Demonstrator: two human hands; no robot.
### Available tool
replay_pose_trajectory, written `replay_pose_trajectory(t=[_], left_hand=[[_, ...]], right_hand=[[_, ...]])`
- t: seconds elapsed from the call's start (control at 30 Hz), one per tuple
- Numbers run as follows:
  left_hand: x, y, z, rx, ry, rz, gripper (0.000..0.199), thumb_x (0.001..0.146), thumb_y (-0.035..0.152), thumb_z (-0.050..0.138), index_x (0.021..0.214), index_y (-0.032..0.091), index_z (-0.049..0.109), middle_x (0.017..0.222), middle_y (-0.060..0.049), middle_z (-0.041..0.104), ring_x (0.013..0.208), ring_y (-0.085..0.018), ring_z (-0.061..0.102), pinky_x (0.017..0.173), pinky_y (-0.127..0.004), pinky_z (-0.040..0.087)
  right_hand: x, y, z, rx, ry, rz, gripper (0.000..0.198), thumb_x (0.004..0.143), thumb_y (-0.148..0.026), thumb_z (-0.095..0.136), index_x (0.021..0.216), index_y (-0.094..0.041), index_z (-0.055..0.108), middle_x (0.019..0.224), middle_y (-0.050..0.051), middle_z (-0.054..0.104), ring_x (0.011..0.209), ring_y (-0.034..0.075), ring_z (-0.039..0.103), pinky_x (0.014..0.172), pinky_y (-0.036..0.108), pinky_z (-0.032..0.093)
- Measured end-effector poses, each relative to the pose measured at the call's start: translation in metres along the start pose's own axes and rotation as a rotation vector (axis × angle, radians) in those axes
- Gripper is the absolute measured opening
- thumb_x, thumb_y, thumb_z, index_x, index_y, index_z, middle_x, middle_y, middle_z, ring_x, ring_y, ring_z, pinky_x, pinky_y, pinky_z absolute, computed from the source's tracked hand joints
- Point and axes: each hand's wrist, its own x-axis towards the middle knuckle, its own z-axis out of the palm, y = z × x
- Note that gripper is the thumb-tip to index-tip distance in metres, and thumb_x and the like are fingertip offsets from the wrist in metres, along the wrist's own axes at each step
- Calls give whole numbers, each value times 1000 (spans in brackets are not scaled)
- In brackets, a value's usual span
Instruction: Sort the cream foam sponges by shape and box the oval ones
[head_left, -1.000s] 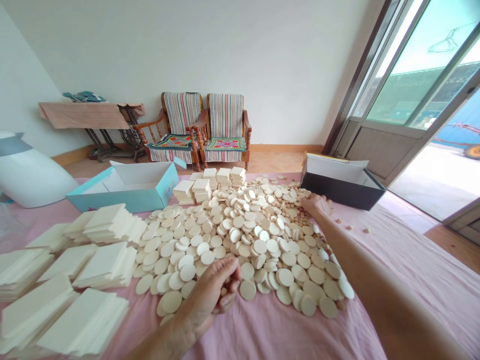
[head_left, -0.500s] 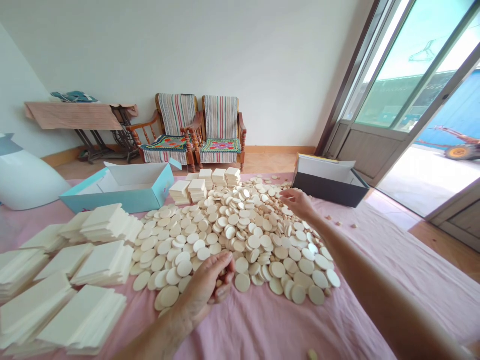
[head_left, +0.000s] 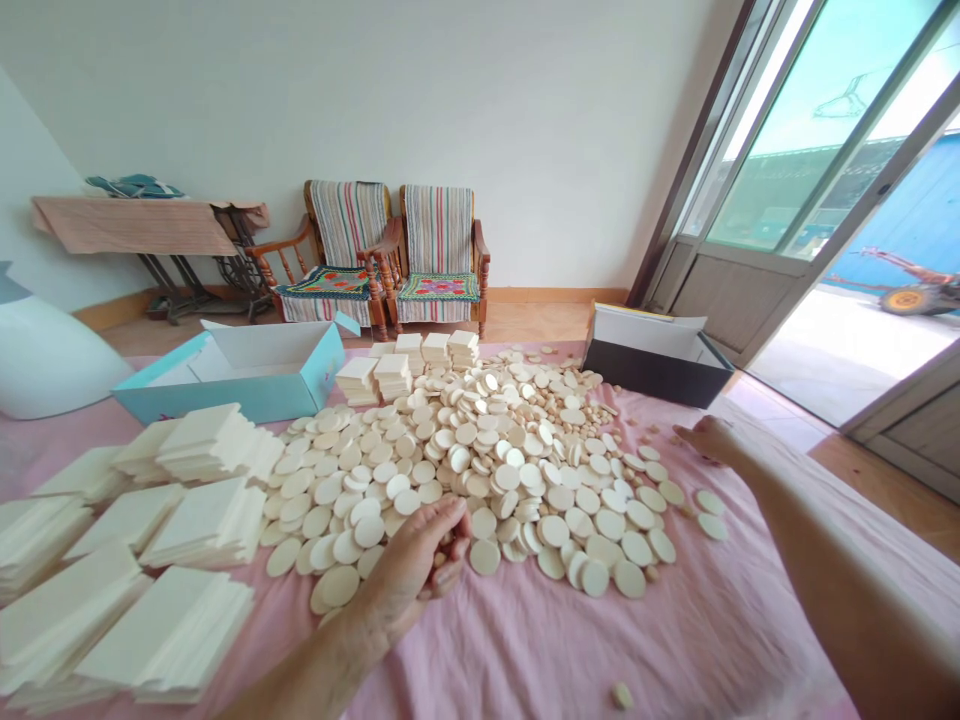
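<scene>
My left hand (head_left: 424, 555) is cupped at the near edge of the heap of pale wooden discs (head_left: 457, 450), its fingers curled round small wooden pieces (head_left: 442, 550). To the right of the heap, my right hand (head_left: 709, 440) is low over the pink cloth with bent fingers, the fingertips close together; whether anything is between them is hidden. A few small wooden pieces (head_left: 652, 430) lie on the cloth to the left of it. Two loose discs (head_left: 711, 513) rest nearer to me, below that hand.
Stacks of square wooden tiles (head_left: 184, 620) stand at left, with smaller tile stacks (head_left: 375, 378) behind the heap. A blue open box (head_left: 247, 400) is back left, a black open box (head_left: 652, 370) back right. One small piece (head_left: 621, 695) lies near the front.
My right hand has moved right, from the far side of the heap to the cloth beside it. Discs now lie spread at the heap's right side. My left hand stays put.
</scene>
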Motion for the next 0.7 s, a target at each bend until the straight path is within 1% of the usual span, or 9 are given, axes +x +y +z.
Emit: replay_pose_trajectory(t=[0.07, 0.1, 0.17, 0.27, 0.33, 0.47, 0.53, 0.63, 0.7], left_hand=[[0, 1, 0, 5, 7, 1, 37, 74, 48, 66, 71, 16, 50, 54, 6, 46, 34, -1, 28, 35, -14, 9], [0, 1, 0, 4, 9, 2, 37, 74, 48, 66, 71, 16, 50, 54, 6, 46, 34, -1, 28, 35, -14, 9], [-1, 1, 1, -2, 8, 0, 36, 74, 48, 66, 71, 16, 49, 53, 6, 46, 34, -1, 28, 35, -15, 9], [-1, 2, 1, -6, 4, -4, 36, 74, 47, 66, 71, 16, 49, 54, 6, 46, 34, 0, 27, 35, -15, 9], [-1, 2, 2, -6, 6, -2, 36, 75, 47, 66, 70, 16, 49, 53, 6, 45, 34, 0, 27, 35, -15, 9], [-2, 1, 2, -10, 21, 7, 35, 76, 46, 65, 71, 15, 49, 53, 7, 44, 34, 0, 26, 35, -15, 8], [-1, 1, 2, -16, 19, 8, 35, 76, 46, 65, 71, 16, 49, 53, 7, 44, 34, 0, 25, 35, -15, 8], [-1, 2, 1, -24, 6, 3, 34, 76, 45, 65, 71, 16, 49, 53, 7, 45, 34, 0, 26, 35, -14, 8], [0, 2, 1, -27, -1, 0, 34, 76, 45, 65, 71, 15, 49, 53, 6, 45, 34, 0, 25, 35, -14, 8]], right_hand=[[-7, -8, 0, 26, -138, -9, 25, 72, -33, 65, 56, -19, 51, 47, 4, 54, 51, 19, 56, 52, 30, 41], [-11, -12, 1, 53, -180, -37, 21, 71, -28, 66, 59, -19, 52, 50, 3, 55, 51, 17, 55, 52, 28, 41], [-16, -19, 3, 106, -189, -128, 14, 67, -17, 66, 61, -18, 53, 53, 1, 56, 53, 14, 53, 51, 25, 39], [-17, -25, 5, 116, -211, -204, 15, 63, -8, 60, 56, -18, 52, 50, -2, 52, 53, 13, 50, 52, 24, 37], [-13, -29, 5, 135, -200, -199, 13, 63, -9, 57, 56, -18, 51, 49, -2, 51, 52, 13, 49, 52, 25, 38], [-7, -36, 7, 209, -83, -189, 9, 63, -13, 57, 58, -18, 52, 52, 0, 54, 54, 14, 50, 54, 26, 39], [-7, -40, 11, 254, -85, -233, 11, 61, -16, 61, 56, -18, 51, 51, 0, 54, 53, 14, 49, 53, 26, 38], [-9, -44, 21, 368, -120, -346, 18, 59, -21, 65, 52, -19, 49, 49, 0, 53, 50, 13, 47, 49, 25, 37], [-11, -46, 27, 424, -117, -390, 21, 59, -21, 66, 49, -19, 48, 48, -1, 52, 49, 12, 45, 48, 24, 36]])
